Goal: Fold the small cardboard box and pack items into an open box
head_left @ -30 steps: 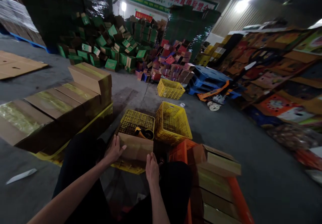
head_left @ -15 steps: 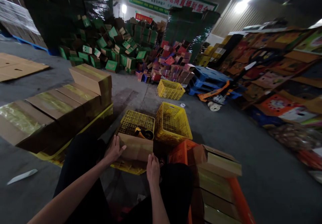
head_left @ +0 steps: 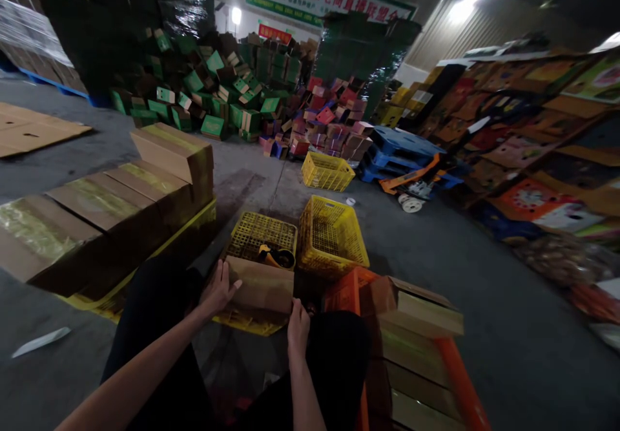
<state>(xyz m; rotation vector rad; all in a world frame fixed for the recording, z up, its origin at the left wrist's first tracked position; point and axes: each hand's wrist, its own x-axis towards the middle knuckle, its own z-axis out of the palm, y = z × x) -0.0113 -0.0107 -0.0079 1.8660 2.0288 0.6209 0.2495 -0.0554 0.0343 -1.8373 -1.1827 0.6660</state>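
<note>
A brown cardboard box lies across the near part of an upturned yellow crate between my knees. My left hand grips its left end, fingers straight along the edge and thumb over the near face. At the right end, my right hand has its fingers bent and pressed together against the box's edge. A tape dispenser, yellow and black, lies on the crate just behind the box.
Taped boxes sit in a yellow crate at left. More boxes fill an orange crate at right. Ahead are yellow crates, a pallet jack, blue pallets and a heap of green cartons.
My right hand has shifted slightly along the box's right end, its fingers more bent. My left hand and the box stay in place; the view has moved slightly.
</note>
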